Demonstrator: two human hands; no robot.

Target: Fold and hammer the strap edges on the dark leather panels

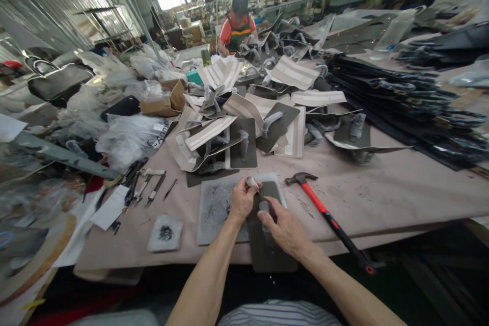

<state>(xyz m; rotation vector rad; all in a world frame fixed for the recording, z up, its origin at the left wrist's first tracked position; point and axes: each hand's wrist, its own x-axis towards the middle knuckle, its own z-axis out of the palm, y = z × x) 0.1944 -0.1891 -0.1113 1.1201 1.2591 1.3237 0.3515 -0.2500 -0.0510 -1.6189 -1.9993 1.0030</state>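
Observation:
My left hand [242, 199] pinches a small whitish piece [251, 182], too small to name, above the far end of a dark olive panel [269, 259]. My right hand [287, 226] closes around a plastic-wrapped handle [264, 207] on that panel. The panel lies upright along my view, partly on a grey board [208, 214] strewn with dark bits, and its near end hangs past the table edge. To the right lies a claw hammer [319, 204] with a red and black handle. My fingers hide the spot between the hands.
Behind is a heap of similar panels with wrapped handles [244, 145]. A small tray of dark bits [165, 234] and hand tools [151, 186] sit left. Black stacked pieces [397, 97] fill the right. A co-worker [237, 25] sits across the table.

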